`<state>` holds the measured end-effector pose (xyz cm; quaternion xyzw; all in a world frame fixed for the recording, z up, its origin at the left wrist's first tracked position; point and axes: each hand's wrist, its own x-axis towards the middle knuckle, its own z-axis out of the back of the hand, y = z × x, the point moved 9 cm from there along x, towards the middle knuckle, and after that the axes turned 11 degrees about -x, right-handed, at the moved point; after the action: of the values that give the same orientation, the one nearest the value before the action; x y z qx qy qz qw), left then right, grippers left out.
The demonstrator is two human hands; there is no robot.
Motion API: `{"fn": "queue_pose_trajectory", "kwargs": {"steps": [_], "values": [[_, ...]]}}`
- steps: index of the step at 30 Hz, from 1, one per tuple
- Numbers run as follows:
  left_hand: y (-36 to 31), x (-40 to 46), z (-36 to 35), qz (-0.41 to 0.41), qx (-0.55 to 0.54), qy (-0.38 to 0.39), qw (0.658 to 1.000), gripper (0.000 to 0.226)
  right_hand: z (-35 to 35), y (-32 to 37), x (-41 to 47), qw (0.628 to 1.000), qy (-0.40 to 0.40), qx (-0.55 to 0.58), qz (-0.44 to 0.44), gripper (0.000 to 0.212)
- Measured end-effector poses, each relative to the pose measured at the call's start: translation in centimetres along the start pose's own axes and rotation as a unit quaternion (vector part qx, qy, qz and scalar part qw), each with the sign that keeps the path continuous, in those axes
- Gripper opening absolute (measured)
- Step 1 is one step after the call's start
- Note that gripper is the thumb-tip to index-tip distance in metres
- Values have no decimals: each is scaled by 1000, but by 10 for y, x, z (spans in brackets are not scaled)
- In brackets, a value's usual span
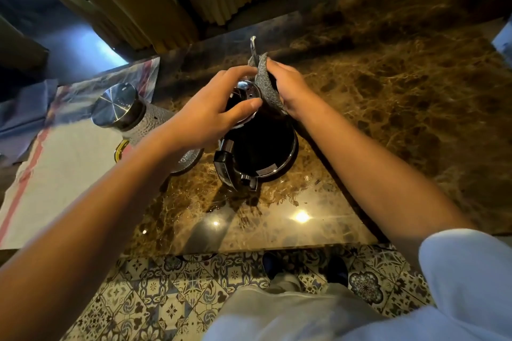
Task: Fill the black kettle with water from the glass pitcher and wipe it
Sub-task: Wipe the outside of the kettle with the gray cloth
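Upper body of the black kettle (260,144) mostly covered by the left hand (205,119) and the grey cloth (267,83); lid (246,91) only partly showing between the fingers. Spout (253,46) hidden below its tip by the cloth. Right hand (288,86) palm side out of sight behind the cloth, so its grip unreadable. Glass pitcher (144,122) lower half blocked by the left forearm; water level impossible to judge. Striped towel (61,169) cut off at the left edge. Far yellow shapes (155,5) dim and unclear. Surface (401,91) cropped at the right.
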<state>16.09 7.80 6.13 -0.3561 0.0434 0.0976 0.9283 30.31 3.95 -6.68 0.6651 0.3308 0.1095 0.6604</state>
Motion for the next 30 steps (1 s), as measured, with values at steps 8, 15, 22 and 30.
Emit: {"fn": "queue_pose_trajectory", "kwargs": {"steps": [8, 15, 22, 30], "values": [[-2, 1, 4, 22, 84, 0, 996, 71, 22, -6, -14, 997, -7, 79, 24, 33], [4, 5, 8, 40, 79, -14, 996, 65, 58, -29, -57, 991, -56, 111, 49, 33], [7, 7, 7, 36, 60, -19, 997, 63, 77, -46, -100, 978, -173, -104, 50, 31], [7, 5, 4, 27, 136, -35, 990, 67, 41, -49, -162, 966, -250, -60, 31, 33]]}}
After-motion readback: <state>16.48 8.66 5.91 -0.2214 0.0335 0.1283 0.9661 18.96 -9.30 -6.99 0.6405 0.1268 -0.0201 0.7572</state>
